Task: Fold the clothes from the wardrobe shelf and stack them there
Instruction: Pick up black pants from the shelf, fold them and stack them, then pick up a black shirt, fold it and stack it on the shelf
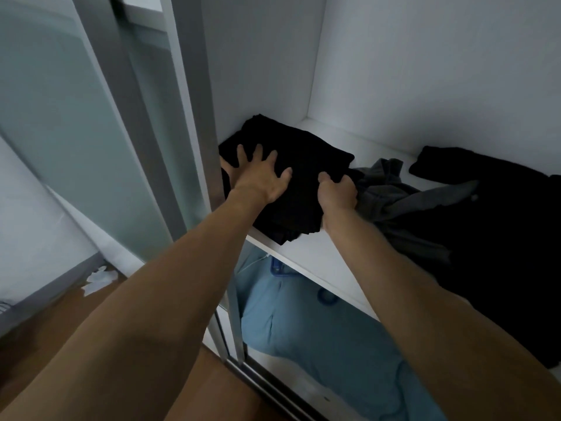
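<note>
**Bare arms, bare hands**

Your left forearm (158, 293) and right forearm (425, 296): bare along all the length in view, near edge to wrist. Your left hand (261, 177) and right hand (338, 192): bare too. Five fingers show on the left; the right's are mostly hidden.

Standing here, I find nothing that can be read; the folded black clothes (303, 177) show no print or tag that I can make out in this dim light; the grey garment (391, 192) beside them looks plain; the white shelf (303, 256) under both carries no label, number or sign.
</note>
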